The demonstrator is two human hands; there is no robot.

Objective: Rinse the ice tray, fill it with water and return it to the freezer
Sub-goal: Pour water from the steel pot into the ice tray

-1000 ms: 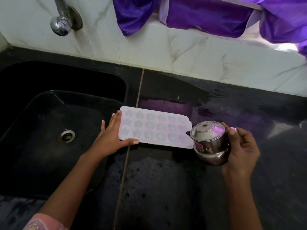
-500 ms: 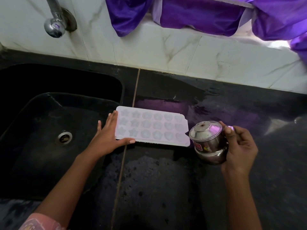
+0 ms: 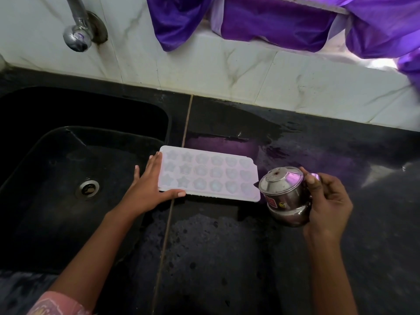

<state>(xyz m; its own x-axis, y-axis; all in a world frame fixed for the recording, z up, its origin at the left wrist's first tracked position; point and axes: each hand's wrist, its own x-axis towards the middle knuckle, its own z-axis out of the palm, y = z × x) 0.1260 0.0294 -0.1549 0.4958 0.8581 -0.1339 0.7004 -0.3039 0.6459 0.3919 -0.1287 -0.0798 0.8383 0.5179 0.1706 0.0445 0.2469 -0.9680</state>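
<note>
— While the pale, rectangular plastic ice tray (image 3: 209, 176) with star and flower moulds lies flat on the black speckled stone counter (image 3: 227, 246), just right of the black sunken sink (image 3: 45, 155), how much of the job would you call done?
— Rinsing looks finished, I'd judge: the counter beside it is wet, and the tray sits well apart from the chrome wall tap (image 3: 77, 37). Filling seems to be the step in hand.
— What are the hands doing?
— The left hand (image 3: 145, 189) lies with straight fingers against the tray's left end and its thumb along the near edge, steadying rather than gripping. The right hand (image 3: 327, 201) is wrapped round a small lidded stainless-steel pot (image 3: 284, 196), whose spout sits just beside the tray's near right corner.
— Is water in the moulds?
— I cannot tell. They glint bluish, but no stream shows.
— And what remains?
— Filling every mould, if any is dry, then carrying it level to the freezer, which is out of view. White marbled wall tiles (image 3: 250, 71) and a hanging purple cloth (image 3: 272, 19) stand behind
</note>
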